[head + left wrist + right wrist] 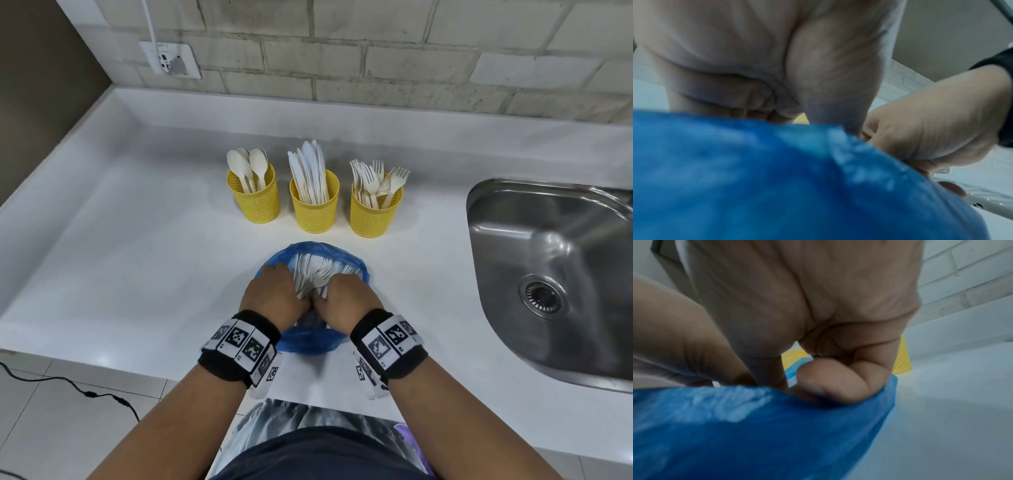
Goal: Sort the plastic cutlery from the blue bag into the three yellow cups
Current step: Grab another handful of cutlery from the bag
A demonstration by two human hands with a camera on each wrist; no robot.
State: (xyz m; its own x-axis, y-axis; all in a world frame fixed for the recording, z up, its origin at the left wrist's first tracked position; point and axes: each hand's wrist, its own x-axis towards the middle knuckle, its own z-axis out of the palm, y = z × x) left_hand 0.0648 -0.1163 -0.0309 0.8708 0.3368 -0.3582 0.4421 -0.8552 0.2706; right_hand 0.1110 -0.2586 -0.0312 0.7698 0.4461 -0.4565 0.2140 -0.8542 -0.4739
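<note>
Three yellow mesh cups stand in a row on the white counter: the left cup (255,202) with spoons, the middle cup (315,212) with knives, the right cup (375,216) with forks. In front of them lies the blue bag (308,341), its mouth spread to show white cutlery (317,274). My left hand (270,291) and right hand (349,294) are at the mouth, thumbs nearly touching. In both wrist views the fingers curl over the rim of the blue bag (756,178) (735,426). The fingertips are hidden inside.
A steel sink (548,240) is sunk into the counter at the right. A brick wall with a power outlet (171,61) runs behind. The counter's front edge is just below my wrists, and a black cable (85,390) lies on the floor at the left.
</note>
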